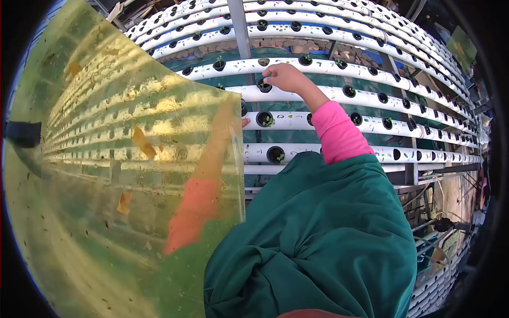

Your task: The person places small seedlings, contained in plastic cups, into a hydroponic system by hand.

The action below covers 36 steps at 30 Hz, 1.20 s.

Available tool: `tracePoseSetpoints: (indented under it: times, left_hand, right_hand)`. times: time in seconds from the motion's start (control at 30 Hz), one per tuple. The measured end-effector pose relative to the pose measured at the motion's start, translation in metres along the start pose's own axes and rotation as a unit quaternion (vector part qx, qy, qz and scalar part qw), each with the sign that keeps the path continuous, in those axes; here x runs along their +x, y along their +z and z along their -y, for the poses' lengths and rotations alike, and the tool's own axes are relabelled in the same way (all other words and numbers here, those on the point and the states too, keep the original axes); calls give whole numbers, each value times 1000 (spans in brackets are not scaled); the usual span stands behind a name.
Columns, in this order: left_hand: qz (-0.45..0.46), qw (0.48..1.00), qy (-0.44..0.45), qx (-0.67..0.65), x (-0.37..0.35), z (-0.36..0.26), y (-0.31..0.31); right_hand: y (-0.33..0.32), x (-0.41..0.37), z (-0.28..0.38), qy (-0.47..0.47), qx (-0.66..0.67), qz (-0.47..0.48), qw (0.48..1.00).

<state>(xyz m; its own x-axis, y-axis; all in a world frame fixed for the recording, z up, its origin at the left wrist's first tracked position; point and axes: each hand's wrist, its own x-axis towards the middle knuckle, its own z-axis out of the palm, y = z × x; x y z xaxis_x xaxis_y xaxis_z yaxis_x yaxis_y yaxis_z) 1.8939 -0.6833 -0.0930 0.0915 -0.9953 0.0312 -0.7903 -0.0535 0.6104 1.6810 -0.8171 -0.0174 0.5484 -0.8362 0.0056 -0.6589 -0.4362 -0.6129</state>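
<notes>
My right hand point(287, 78) reaches across the white pipes, its fingers curled and pinched at the rim of a small black net pot point(263, 86). This pot is at a pipe's opening with a bit of green in it. Just beyond it is an open pipe hole point(263, 62). My left hand point(231, 109) lies mostly behind a see-through yellow sheet point(106, 175); only a fingertip shows past its edge, near a net pot with a seedling point(265, 119). The left fingers are too hidden to make out.
Rows of white pipes point(297, 151) with black pots and small seedlings stretch left and right. The yellow sheet, specked with insects and leaf bits, hangs close on my left. A grey metal post point(239, 29) stands behind the nearer pipes.
</notes>
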Motion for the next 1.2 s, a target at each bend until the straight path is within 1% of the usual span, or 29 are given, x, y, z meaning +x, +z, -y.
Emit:
tracePoseSetpoints:
  times: [0.03, 0.07, 0.1, 0.23, 0.3, 0.33, 0.4, 0.43, 0.47, 0.5, 0.53, 0.57, 0.6, 0.63, 0.67, 0.7, 0.77, 0.8, 0.83, 0.9, 0.93, 0.97, 1.03, 1.07, 1.1, 1.13, 1.2]
  left_hand:
    - [8, 1000, 24, -16, 5, 8, 2]
    - [23, 998, 24, -47, 9, 16, 6]
    - [33, 998, 30, -46, 10, 20, 7]
    - [25, 998, 48, 21, 13, 36, 14]
    - [17, 997, 54, 54, 14, 42, 17]
    - [11, 996, 55, 69, 14, 44, 18]
    - [10, 994, 62, 84, 11, 36, 9]
    - [42, 997, 68, 22, 7, 20, -7]
    - [73, 994, 73, -39, 5, 11, -17]
    - [75, 993, 76, -40, 8, 15, -12]
    - [39, 995, 93, -3, 13, 22, -6]
    - [2, 993, 110, 35, 18, 28, 1]
    - [2, 993, 112, 35, 17, 26, 3]
    - [-35, 992, 116, 35, 17, 24, 4]
    - [-72, 990, 120, 35, 12, 12, -1]
    - [-72, 989, 120, 36, 8, 1, -5]
    - [-74, 989, 129, 8, -1, -26, -13]
    - [-103, 982, 156, 6, -4, -33, -10]
    - [-103, 983, 154, 7, -5, -40, -10]
    - [-17, 990, 142, -1, -6, -51, -9]
    - [-25, 987, 150, -43, -6, -54, -4]
    - [-27, 988, 147, -41, -3, -54, 0]
    - [-18, 990, 129, -50, 5, -54, 8]
    - [-19, 990, 128, -49, 10, -54, 11]
    - [-37, 990, 131, -33, 16, -52, 15]
    - [-54, 989, 133, -17, 21, -52, 16]
    - [-57, 990, 125, -24, 29, -53, 17]
  right_hand:
    - [11, -9, 1, -17, 10, -22, 1000]
    - [17, -16, 1, 16, 17, -4, 1000]
    - [20, -28, 8, 51, 26, 16, 998]
    - [38, -73, 14, 86, 50, -30, 995]
    - [53, -93, 0, 42, -38, -40, 998]
    - [59, -105, -5, 49, -39, -41, 997]
    - [73, -128, -12, 51, 23, -73, 996]
    - [80, -135, -13, 56, 22, -75, 995]
    - [85, -140, -16, 73, 40, -49, 995]
    - [89, -147, -15, 90, 59, -21, 994]
    - [82, -153, 2, 103, 9, -5, 995]
    - [81, -156, 8, 104, 8, -7, 995]
    - [79, -157, 13, 108, -7, 4, 994]
    - [78, -157, 15, 112, -22, 15, 993]
    - [77, -155, 16, 103, -12, 5, 995]
    - [77, -152, 13, 102, -11, 4, 995]
    - [75, -139, 5, 80, 52, -18, 995]
    - [71, -133, 6, 85, 59, -37, 994]
    - [69, -127, 4, 84, 61, -34, 994]
    - [67, -116, 2, 89, 23, -100, 991]
    - [64, -112, 7, 111, 14, -73, 991]
    - [70, -108, 6, 108, 16, -71, 991]
    - [85, -104, 8, 5, -57, -114, 992]
    - [91, -103, 15, 34, -64, -96, 993]
    - [93, -104, 21, 32, -65, -96, 993]
    - [96, -105, 27, 27, -106, -103, 989]
    - [103, -102, 28, 16, -174, -120, 977]
